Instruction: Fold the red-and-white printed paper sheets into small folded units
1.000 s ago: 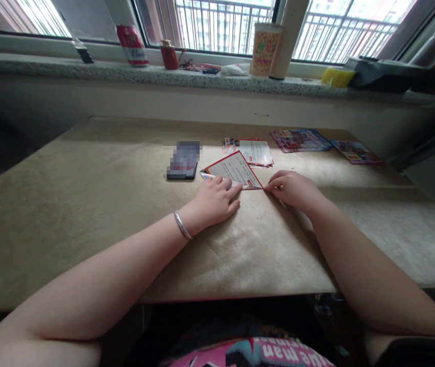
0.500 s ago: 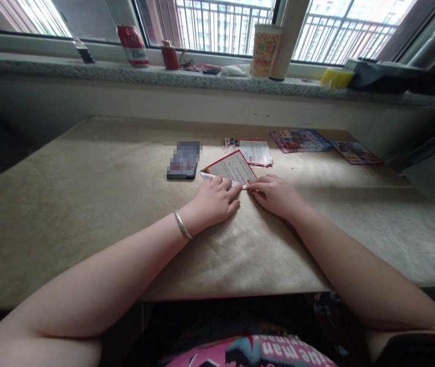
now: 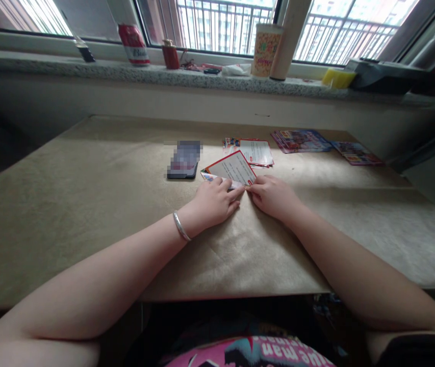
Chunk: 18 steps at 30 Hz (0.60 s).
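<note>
Daylight came from the far side, through white-framed glass windows (image 3: 225, 30) whose brightest panes were washed out nearly to white. The wide beige tabletop (image 3: 87, 204) took a soft sheen at near middle and right, and looked duller on the left. A soft shadow lay on the near side of the bare right hand (image 3: 273, 196). The pale wall (image 3: 133, 97) beneath the sill was dim, darkening toward far left. Wide-angle distortion stretched the picture's edges. Print on the red-bordered white folded card (image 3: 230, 169) was too small to read, and coarse square pixelation masked the dark rectangular phone (image 3: 184, 160).
</note>
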Tool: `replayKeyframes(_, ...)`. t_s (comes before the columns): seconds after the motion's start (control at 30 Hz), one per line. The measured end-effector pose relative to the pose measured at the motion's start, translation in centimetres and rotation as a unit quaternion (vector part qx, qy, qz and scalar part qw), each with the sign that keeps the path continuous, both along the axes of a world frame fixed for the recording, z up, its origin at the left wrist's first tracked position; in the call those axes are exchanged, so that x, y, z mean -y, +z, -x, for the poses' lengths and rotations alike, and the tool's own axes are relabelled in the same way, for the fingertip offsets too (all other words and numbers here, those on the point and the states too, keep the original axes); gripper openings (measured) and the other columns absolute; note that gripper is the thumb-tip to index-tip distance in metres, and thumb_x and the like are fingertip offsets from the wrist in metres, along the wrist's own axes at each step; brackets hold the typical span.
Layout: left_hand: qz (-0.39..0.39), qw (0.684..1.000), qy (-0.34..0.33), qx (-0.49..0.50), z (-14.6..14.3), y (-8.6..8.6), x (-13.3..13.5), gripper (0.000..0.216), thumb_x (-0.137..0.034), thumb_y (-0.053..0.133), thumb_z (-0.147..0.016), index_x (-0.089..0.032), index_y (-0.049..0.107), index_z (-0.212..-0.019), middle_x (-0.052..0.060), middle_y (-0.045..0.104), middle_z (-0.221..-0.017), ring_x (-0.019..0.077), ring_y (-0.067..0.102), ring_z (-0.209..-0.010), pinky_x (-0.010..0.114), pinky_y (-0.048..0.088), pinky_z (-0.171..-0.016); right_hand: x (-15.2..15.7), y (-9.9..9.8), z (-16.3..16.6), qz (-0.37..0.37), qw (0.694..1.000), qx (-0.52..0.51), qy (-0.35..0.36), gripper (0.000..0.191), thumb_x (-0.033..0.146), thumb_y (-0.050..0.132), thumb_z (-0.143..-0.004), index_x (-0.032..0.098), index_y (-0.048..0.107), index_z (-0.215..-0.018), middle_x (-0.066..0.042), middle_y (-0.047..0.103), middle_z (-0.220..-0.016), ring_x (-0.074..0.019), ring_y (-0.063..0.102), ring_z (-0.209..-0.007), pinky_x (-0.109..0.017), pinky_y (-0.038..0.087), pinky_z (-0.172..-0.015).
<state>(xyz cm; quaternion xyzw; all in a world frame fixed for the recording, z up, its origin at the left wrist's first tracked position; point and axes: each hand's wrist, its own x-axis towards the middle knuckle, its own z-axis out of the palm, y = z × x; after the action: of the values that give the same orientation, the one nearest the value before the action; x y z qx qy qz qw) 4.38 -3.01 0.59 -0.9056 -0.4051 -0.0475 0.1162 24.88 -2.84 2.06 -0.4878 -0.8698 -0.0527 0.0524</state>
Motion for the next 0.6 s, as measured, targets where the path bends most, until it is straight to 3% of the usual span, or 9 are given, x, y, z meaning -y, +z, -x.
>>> replayKeyframes(0.37, 0.008, 1.000, -0.011, 0.009, 0.25, -0.08, -0.11, 0.048, -0.048, 0.035, -0.100, -0.026, 0.050, -0.140, 0.013, 0.058, -0.127, 0.0285, 0.053, -0.113, 0.041, 0.040, -0.092, -0.19, -0.30, -0.12, 0.009, 0.999, -0.043, -0.004, 0.034, 0.028, 0.047, -0.092, 0.021, 0.076, -0.108, -0.010, 0.069, -0.095, -0.0205, 0.061, -0.089, -0.032, 0.043, -0.081)
replayKeyframes(0.6, 0.021, 1.000, -0.016, 0.011, 0.47, 0.28, 0.00, 0.050, -0.049, 0.039, -0.099, -0.026, 0.049, -0.142, 0.013, 0.056, -0.131, 0.0283, 0.053, -0.114, 0.041, 0.041, -0.094, 0.31, 0.28, 0.33, -0.002, 1.000, 0.006, -0.010, 0.036, 0.030, 0.044, -0.095, 0.023, 0.074, -0.112, -0.010, 0.068, -0.097, -0.0211, 0.060, -0.088, -0.031, 0.040, -0.070)
